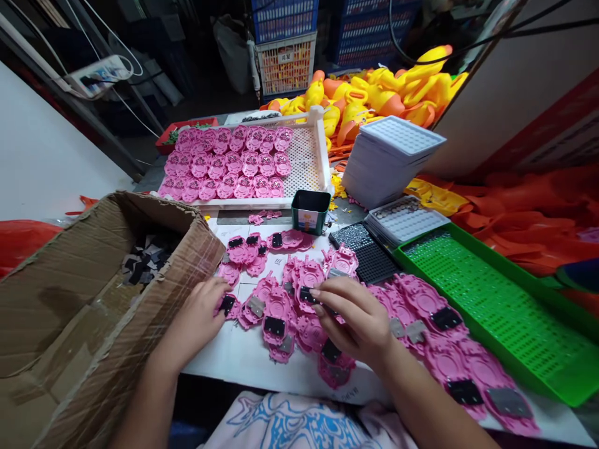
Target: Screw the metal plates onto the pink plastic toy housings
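My left hand (199, 317) curls its fingers around the edge of a small pink plastic shell (234, 312) with a black cover (228, 304) on it, beside the cardboard box. Over the middle of the pile, my right hand (358, 312) has bent fingers, the tips at a black cover (306, 294) on another pink shell (309, 273). The right thumb is hidden, as is whatever lies under the palm. Around both hands are several more pink shells (276, 305), some with black covers and some with grey ones (256, 305).
At left stands an open cardboard box (93, 355) with dark and grey pieces inside. A white perforated tray (306, 149) holds rows of pink parts. Beyond my hands are a dark green cup (311, 215), a black grid tray (374, 265), stacked white trays (386, 162) and a green basket (505, 318).
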Tool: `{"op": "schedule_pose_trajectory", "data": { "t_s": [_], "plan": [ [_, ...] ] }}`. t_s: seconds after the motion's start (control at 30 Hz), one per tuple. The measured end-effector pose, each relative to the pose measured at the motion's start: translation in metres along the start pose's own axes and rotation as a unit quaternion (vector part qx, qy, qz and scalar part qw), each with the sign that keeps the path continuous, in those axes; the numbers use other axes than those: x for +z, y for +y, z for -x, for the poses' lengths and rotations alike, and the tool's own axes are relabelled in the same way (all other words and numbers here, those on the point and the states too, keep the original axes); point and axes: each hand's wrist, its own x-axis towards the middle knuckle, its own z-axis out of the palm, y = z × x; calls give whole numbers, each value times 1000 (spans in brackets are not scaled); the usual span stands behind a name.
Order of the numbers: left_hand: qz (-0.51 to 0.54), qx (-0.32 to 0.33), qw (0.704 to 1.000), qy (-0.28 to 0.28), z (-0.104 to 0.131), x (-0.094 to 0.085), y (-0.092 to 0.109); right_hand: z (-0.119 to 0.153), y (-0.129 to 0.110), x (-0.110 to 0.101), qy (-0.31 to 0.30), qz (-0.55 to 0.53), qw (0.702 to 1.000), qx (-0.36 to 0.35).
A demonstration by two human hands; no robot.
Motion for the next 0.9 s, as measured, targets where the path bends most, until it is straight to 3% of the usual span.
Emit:
{"op": "schedule_pose_trajectory", "data": {
  "t_s": [0.1,0.4,0.5,0.77,0.9],
  "plan": [
    [-64,-15,996,-61,12,9,-7,1,0,1,-8,-5,1000,-5],
    [-119,-52,985,-110,10,11,-5,0,3,3,-7,-4,1000,1],
    [-135,-65,982,-112,11,9,-3,0,3,3,-5,2,1000,1],
    [-122,-24,983,-138,17,1,1,-1,3,2,18,7,1000,-10],
    [-86,-5,991,-99,19,-1,-1,-1,2,3,27,2,1000,-6]
  ]
}}
